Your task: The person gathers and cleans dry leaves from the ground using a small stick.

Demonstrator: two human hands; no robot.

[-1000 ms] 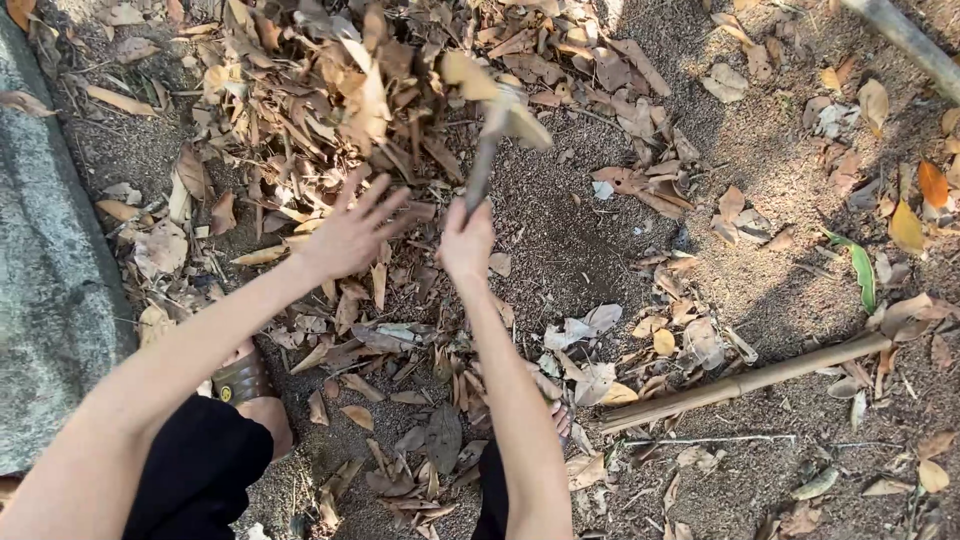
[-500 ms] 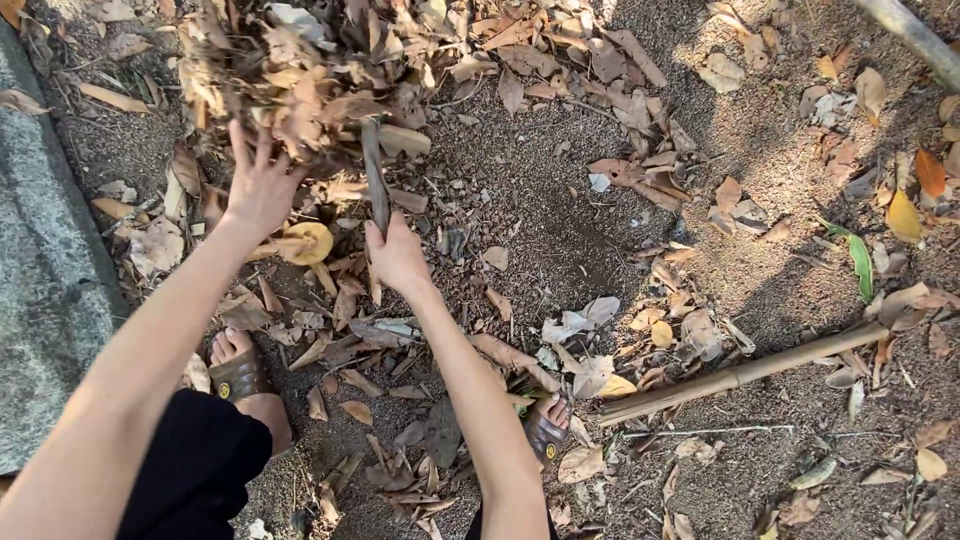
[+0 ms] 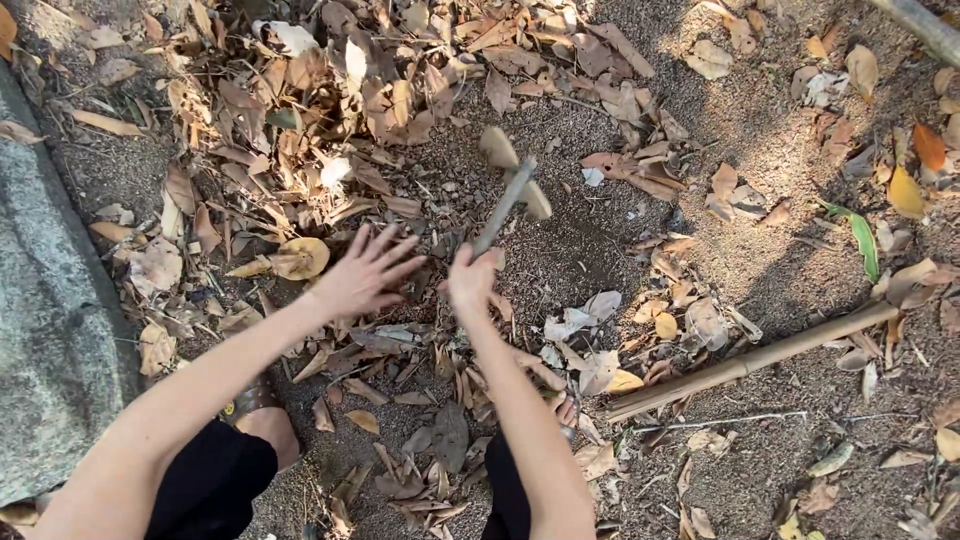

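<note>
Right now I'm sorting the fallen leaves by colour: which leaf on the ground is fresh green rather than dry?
The long narrow green leaf on bare soil at the right, above the bamboo pole. Every other leaf is brown, tan, yellow or orange.

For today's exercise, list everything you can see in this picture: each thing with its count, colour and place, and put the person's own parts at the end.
dry leaves: many, brown and tan, heaped at upper left and scattered over the ground
hand tool: one, grey handle with tan blurred head, above the middle
bamboo stick: one, tan, lying on the ground at right
pole: one, grey, top right corner
green leaf: one, at right
stone slab: one, grey, along the left edge
ground: brown grit, bare patch in the middle
sandal: one seen, brown, lower left
left hand: open, fingers spread, over the leaves
right hand: closed round the tool's handle
</note>
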